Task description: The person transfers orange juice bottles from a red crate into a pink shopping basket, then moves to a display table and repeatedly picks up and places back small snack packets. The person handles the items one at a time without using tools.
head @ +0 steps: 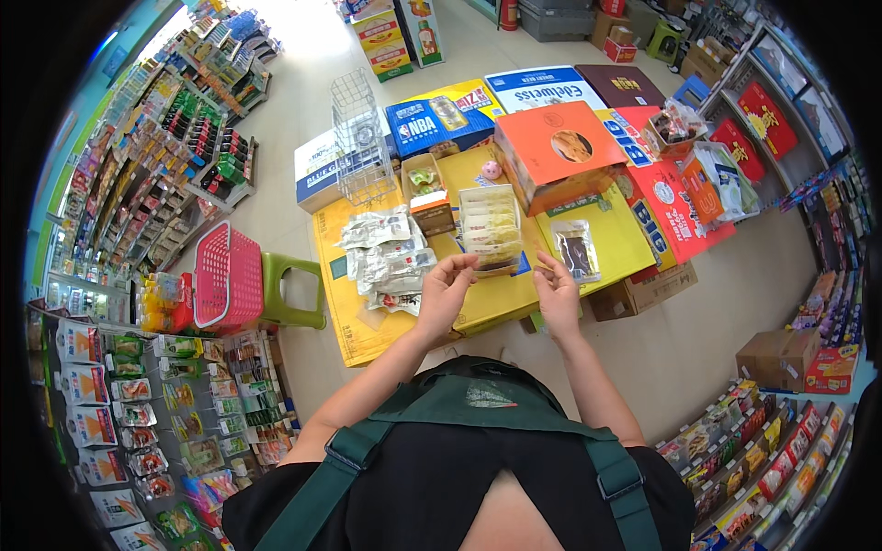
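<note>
My left hand (446,284) is beside the near left corner of a small white display box (466,206). Its thumb and fingers curve with a gap between them, and nothing shows in them. A row of clear snack packets (490,234) stands in that box. My right hand (558,293) hovers with bent, parted fingers, also without a visible object. Close to it, a silver-edged vacuum packet with dark contents (577,249) lies on a yellow-green carton (623,237). Left of my left hand, several silver foil pouches (386,251) are piled on a yellow carton surface (337,303).
A brown open box (433,217), a wire rack (358,138) and a pink figurine (490,170) stand farther back. An orange carton (551,148) rises at right. Left are a green stool (293,313) and a pink basket (231,275). Shelves of packaged snacks (765,468) border the floor.
</note>
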`<state>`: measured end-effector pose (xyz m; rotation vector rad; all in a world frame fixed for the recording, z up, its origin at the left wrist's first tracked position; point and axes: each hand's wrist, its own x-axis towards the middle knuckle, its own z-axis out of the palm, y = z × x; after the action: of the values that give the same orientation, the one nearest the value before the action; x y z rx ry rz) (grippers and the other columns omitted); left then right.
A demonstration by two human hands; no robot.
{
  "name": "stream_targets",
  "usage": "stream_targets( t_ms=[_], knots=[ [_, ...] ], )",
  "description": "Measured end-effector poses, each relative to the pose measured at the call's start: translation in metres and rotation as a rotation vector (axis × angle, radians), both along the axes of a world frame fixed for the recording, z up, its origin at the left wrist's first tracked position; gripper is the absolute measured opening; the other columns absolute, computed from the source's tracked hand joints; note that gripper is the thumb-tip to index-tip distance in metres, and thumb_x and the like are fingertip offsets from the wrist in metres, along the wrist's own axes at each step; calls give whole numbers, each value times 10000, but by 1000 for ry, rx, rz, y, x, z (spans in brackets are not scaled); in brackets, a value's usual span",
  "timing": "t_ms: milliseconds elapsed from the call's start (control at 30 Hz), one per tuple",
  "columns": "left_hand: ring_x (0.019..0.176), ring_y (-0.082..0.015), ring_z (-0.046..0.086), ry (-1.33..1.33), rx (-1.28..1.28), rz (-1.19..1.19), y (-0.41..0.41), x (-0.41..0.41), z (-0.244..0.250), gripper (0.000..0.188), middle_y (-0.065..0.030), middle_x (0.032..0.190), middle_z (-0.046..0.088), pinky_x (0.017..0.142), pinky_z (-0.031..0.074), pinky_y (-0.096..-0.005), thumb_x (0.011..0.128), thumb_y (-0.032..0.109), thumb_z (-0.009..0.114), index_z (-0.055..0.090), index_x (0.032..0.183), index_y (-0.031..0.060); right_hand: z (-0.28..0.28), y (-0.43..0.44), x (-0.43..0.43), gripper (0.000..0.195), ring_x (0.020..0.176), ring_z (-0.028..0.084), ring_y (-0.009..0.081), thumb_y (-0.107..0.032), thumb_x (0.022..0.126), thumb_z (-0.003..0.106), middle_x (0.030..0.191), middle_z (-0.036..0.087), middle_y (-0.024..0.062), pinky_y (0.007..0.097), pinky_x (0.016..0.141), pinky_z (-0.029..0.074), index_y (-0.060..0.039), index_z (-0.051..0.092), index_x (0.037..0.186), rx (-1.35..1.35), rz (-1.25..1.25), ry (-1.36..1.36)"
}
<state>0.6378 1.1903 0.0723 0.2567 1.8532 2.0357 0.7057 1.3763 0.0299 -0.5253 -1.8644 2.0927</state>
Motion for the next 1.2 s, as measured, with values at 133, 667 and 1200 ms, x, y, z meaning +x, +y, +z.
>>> stream_targets(
  t_ms=[133,667,1200],
  knots=[
    [832,-83,546,22,-71,66,-13,-12,-18,279,-30,1010,596,766,443,-223,883,65,543,544,1155,1,-6,-20,-15,420,974,550,136,-20,854,544,1208,493,86,248,775,484,13,477,1268,16,10,79],
    [750,-51,514,-33,-121,-18,-10,-18,-36,208,2,872,604,681,429,-200,874,108,603,600,1053,4,1,-32,-20,362,982,525,136,-17,829,570,1161,513,71,261,825,454,-11,515,1187,82,-58,8],
    [773,-57,566,-12,274,-15,0,-27,19,102,21,843,598,729,473,-204,870,56,610,516,889,91,54,-29,-7,391,1025,519,112,18,870,535,1145,541,68,240,864,436,4,481,1256,-4,0,248]
  ],
)
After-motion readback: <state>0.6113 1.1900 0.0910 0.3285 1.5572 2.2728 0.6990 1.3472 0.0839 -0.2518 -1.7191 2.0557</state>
